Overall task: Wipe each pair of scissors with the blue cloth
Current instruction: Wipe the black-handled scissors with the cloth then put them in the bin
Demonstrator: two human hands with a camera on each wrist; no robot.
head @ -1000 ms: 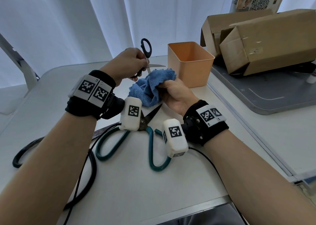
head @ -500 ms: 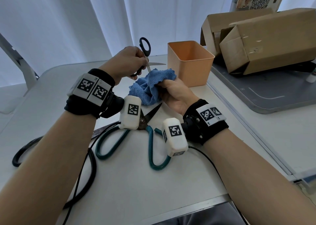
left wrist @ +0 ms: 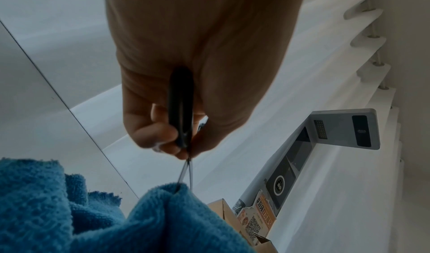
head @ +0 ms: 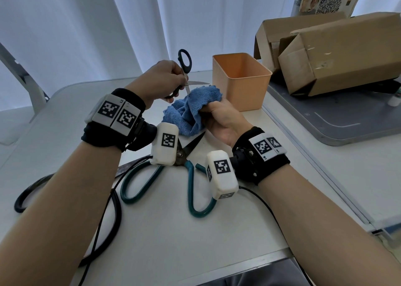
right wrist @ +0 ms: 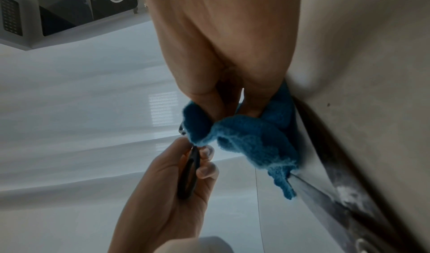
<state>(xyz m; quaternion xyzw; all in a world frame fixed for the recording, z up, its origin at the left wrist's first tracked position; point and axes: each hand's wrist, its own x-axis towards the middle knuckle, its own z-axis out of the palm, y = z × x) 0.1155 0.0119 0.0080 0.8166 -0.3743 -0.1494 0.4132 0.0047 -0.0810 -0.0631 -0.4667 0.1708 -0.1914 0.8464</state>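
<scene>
My left hand (head: pixel 165 79) grips one black handle of small black-handled scissors (head: pixel 184 61), held above the table with blades spread; one blade points right, the other dips into the blue cloth (head: pixel 191 110). My right hand (head: pixel 219 116) grips the bunched cloth around that lower blade. In the left wrist view the black handle (left wrist: pixel 181 108) sits between my fingers and the blade enters the cloth (left wrist: pixel 163 211). The right wrist view shows the cloth (right wrist: pixel 251 139) pinched in my fingers. Large teal-handled scissors (head: pixel 191 177) lie on the table under my wrists.
An orange plastic bin (head: pixel 240 83) stands right behind the cloth. Cardboard boxes (head: pixel 336 53) rest on a grey tray (head: pixel 347 120) at the right. Black cable (head: pixel 112 209) and a further black handle loop (head: pixel 28 192) lie at the left on the white table (head: pixel 173 242).
The left hand has lifted the black scissors slightly up and away; the right hand with the cloth has stayed at the lower blade with little shift.
</scene>
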